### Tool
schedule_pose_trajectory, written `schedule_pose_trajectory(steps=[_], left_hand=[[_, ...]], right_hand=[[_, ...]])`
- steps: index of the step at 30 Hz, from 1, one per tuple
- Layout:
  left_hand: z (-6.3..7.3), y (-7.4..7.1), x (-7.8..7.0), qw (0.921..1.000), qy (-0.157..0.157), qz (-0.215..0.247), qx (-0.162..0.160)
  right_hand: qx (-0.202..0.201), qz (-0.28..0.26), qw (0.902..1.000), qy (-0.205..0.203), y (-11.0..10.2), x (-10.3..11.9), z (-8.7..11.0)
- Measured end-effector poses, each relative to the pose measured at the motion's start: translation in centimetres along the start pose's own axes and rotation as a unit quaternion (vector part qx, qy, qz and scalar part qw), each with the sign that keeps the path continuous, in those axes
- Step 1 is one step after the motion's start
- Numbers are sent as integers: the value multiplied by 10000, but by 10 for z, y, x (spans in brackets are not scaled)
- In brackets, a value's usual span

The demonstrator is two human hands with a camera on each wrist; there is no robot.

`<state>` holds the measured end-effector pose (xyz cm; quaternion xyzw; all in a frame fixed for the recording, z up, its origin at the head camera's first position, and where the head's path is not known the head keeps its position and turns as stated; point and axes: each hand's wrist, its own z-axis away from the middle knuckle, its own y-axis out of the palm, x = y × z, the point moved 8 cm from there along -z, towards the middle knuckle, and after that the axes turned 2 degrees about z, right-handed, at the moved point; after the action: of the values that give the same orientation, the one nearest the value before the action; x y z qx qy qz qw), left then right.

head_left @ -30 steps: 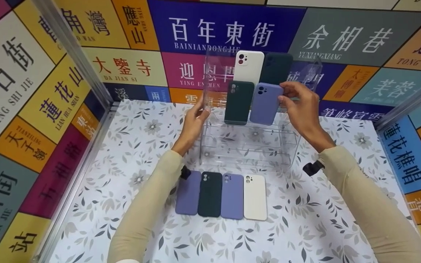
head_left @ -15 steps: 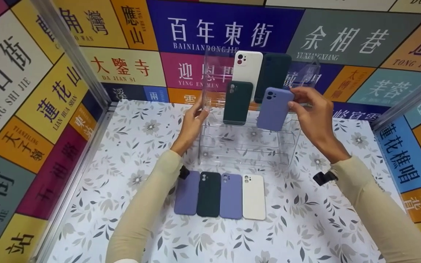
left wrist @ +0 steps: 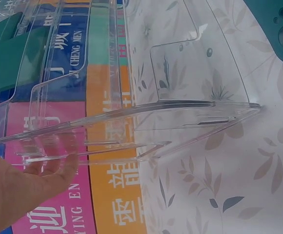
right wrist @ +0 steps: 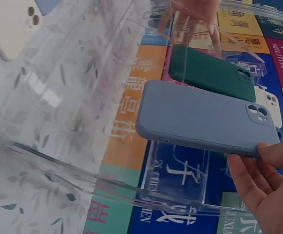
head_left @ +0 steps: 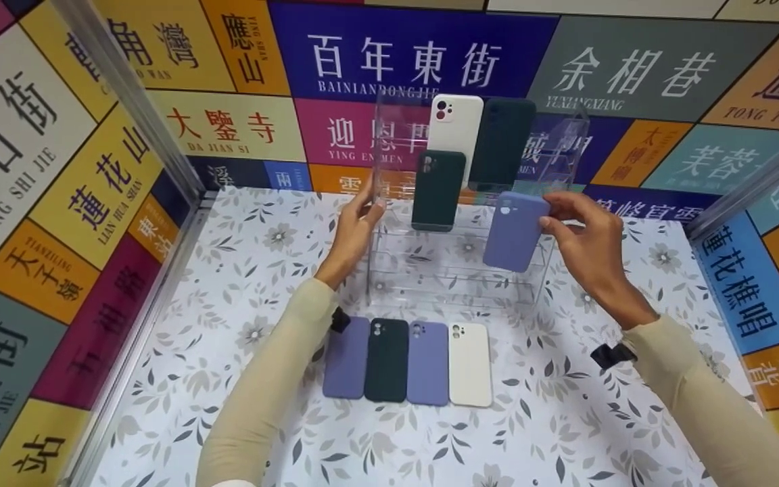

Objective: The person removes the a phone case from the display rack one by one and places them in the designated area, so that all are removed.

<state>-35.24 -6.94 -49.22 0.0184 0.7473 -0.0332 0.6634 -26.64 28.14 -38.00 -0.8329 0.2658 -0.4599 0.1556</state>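
My right hand (head_left: pixel 585 243) pinches a purple phone case (head_left: pixel 514 233) by its upper right edge, between thumb and fingers. The case hangs tilted in front of the right side of a clear acrylic display stand (head_left: pixel 454 277); the right wrist view shows it apart from the tiers. On the left, my left hand (head_left: pixel 354 226) grips the stand's side edge, its fingers partly behind the clear plastic in the left wrist view. A white phone case (head_left: pixel 456 128) and a dark green one (head_left: pixel 503 145) stand on the upper tier. Below the white case stands another dark green case (head_left: pixel 439 193).
Several phone cases lie in a row before the stand: a purple case (head_left: pixel 346 358), a dark green case (head_left: pixel 387 362), another purple case (head_left: pixel 428 365) and a white case (head_left: pixel 470 365). They rest on a floral tablecloth (head_left: pixel 565 419). Colourful sign-patterned panels (head_left: pixel 227 125) enclose the table.
My right hand has drawn the purple case off the lower tier, bringing it right, downward and towards me. The left hand stays on the stand's side.
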Motion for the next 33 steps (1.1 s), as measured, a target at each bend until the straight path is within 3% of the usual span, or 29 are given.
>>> schedule_pose_trajectory(steps=[10,20,33], left_hand=[[-2,0,-2,9998,196,-58,26],[0,-1,0,9999,22,-129,25],[1,1,-2,9999,117,-48,40]], right_hand=[[192,37,9997,138,-3,-23,33],[211,90,9993,309,-6,-42,60],[493,-2,9975,511,2,-66,99]])
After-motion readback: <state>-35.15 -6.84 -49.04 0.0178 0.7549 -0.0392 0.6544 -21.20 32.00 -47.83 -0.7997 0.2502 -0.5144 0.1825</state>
